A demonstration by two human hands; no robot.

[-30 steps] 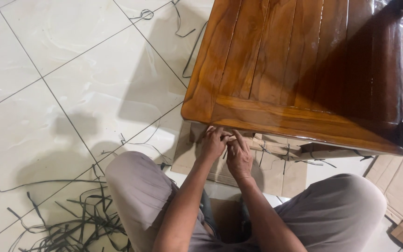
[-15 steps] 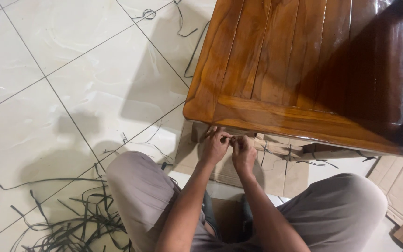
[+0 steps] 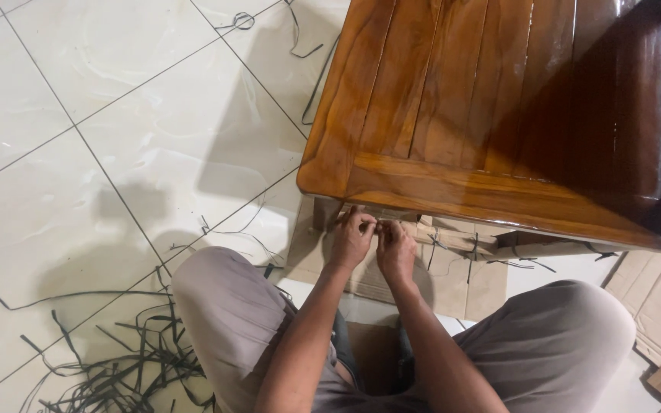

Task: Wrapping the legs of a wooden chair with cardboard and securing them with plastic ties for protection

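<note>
Hands are meeting just under the front edge of a polished wooden bench (image 3: 491, 115), and much of what they are doing is staying hidden from us. We are pinching something thin between the fingertips of our left hand (image 3: 352, 239) and our right hand (image 3: 397, 248); it looks like a dark strap (image 3: 377, 224), but it is too small to make out clearly. Both sets of fingers are curled nearly closed around that spot, touching each other. The bench's underside and legs are mostly covered by its overhanging seat, and its right end is being cut off by the frame. A cardboard-wrapped rail (image 3: 453, 239) with dark ties is showing just right of our hands.

Compared with a moment ago, our hands are staying in nearly the same place, with the right hand now drawn in closer to the left and its fingers more tightly bunched. The bench and the scraps have not shifted.

We are crouching on a glossy, pale tiled floor (image 3: 116, 115), our grey-trousered knees (image 3: 223, 306) spreading to either side. Flattened cardboard (image 3: 453, 287) is lying under the bench, and more is poking in at the lower right. Dark strap offcuts (image 3: 124, 367) are piling up at the lower left, with a few loose pieces near the top.
</note>
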